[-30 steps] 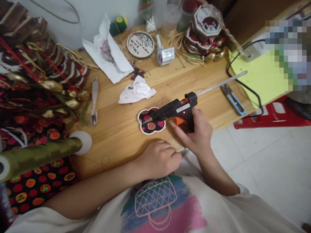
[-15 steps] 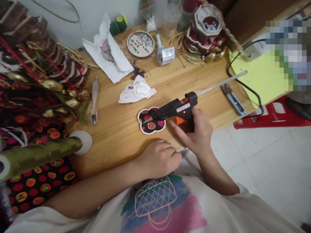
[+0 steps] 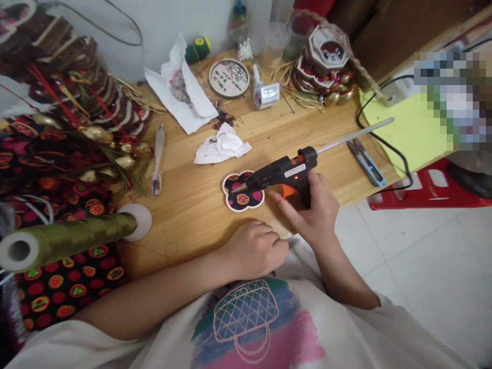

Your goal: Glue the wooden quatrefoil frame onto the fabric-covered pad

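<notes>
The right hand (image 3: pixel 315 207) grips a black glue gun (image 3: pixel 282 173), forefinger on its orange trigger, nozzle touching the flower-shaped patch (image 3: pixel 243 191) on the table (image 3: pixel 192 205). Its white label is unreadable. The left hand (image 3: pixel 253 249) rests curled nearby.

A wooden table (image 3: pixel 200 215) is standing against a white wall (image 3: pixel 161 20), pale floor tiles (image 3: pixel 423 256) are spreading beside it.

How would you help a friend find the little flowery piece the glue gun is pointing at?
Start at the wooden table, then follow the black glue gun in the right hand down to its nozzle. Underneath lies a flat, flower-shaped black patch with red dots, the only piece with a white scalloped edge.
</notes>
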`<state>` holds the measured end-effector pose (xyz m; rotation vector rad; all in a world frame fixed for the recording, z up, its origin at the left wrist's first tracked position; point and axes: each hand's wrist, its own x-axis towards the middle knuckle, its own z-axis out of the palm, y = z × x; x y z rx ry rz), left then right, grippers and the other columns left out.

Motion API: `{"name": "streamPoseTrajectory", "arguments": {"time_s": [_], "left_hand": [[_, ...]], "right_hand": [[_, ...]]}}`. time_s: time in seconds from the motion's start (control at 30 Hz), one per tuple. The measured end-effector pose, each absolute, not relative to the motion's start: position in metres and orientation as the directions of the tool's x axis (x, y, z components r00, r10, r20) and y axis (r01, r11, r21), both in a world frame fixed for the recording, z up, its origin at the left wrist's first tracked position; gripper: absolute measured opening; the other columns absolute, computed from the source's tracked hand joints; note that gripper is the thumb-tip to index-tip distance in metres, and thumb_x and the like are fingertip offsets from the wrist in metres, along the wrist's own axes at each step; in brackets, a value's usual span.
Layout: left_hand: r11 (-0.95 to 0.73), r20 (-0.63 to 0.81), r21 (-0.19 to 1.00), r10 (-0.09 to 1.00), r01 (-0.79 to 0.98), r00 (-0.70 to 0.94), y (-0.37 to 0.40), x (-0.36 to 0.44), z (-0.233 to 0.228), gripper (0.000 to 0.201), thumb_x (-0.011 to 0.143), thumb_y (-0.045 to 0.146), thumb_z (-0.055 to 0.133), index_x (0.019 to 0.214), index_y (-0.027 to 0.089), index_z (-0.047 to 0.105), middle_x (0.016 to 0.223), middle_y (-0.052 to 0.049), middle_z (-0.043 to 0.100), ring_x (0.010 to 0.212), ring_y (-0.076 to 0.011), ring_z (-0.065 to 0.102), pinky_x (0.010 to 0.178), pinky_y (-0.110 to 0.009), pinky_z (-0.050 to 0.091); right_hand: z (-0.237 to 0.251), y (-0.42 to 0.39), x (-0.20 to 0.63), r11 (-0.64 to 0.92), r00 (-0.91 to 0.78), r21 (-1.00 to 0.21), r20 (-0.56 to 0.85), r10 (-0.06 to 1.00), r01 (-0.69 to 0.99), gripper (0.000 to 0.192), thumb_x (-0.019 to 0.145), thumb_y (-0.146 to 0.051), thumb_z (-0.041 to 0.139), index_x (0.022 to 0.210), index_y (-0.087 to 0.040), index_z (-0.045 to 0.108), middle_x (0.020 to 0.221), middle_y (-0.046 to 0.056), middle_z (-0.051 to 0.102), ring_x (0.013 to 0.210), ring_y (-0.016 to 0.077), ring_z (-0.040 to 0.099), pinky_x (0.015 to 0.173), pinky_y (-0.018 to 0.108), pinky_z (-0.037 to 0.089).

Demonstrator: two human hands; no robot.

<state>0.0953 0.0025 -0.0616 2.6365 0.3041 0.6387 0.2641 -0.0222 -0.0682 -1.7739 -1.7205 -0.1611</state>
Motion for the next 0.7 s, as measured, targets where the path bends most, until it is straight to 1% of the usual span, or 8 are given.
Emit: {"name": "streamPoseTrajectory", "arguments": {"time_s": [0.23,0.4,0.6,0.7], "left_hand": [[-0.892,0.417,0.44,0.308,0.107,0.855,0.002,0.096,-0.065,0.029,0.093,0.022,0.049,0.065,0.019,0.058,0.056,0.002,0.059,0.054,-0.0148,0.055,0.054,-0.031,0.04],[-0.884,0.381,0.451,0.314,0.122,0.869,-0.001,0.095,-0.068,0.028,0.092,0.022,0.049,0.066,0.019,0.058,0.057,0.002,0.062,0.056,-0.0145,0.058,0.056,-0.031,0.041],[-0.884,0.364,0.451,0.304,0.118,0.881,-0.001,0.095,-0.068,0.026,0.091,0.022,0.049,0.067,0.019,0.058,0.058,0.002,0.063,0.056,-0.015,0.06,0.054,-0.031,0.04],[-0.885,0.38,0.451,0.307,0.115,0.873,0.0,0.095,-0.068,0.026,0.091,0.021,0.05,0.066,0.019,0.058,0.058,0.002,0.063,0.056,-0.0152,0.06,0.054,-0.031,0.04]], "right_hand": [[-0.06,-0.019,0.26,0.114,0.077,-0.314,0.537,0.84,0.943,0.05,0.084,-0.041,0.07,0.121,-0.02,0.046,0.091,0.005,0.061,0.077,0.0182,0.061,0.055,0.028,0.045],[-0.059,-0.016,0.254,0.136,0.042,-0.284,0.541,0.84,0.949,0.05,0.085,-0.042,0.068,0.123,-0.02,0.045,0.088,0.004,0.061,0.073,0.018,0.059,0.055,0.029,0.043],[-0.068,-0.012,0.249,0.171,0.019,-0.288,0.557,0.83,0.942,0.049,0.084,-0.041,0.069,0.121,-0.018,0.045,0.087,0.004,0.061,0.075,0.018,0.06,0.055,0.028,0.042],[-0.069,-0.011,0.248,0.19,0.008,-0.29,0.568,0.823,0.938,0.05,0.083,-0.04,0.071,0.121,-0.018,0.045,0.087,0.004,0.062,0.075,0.018,0.06,0.055,0.028,0.043]]}}
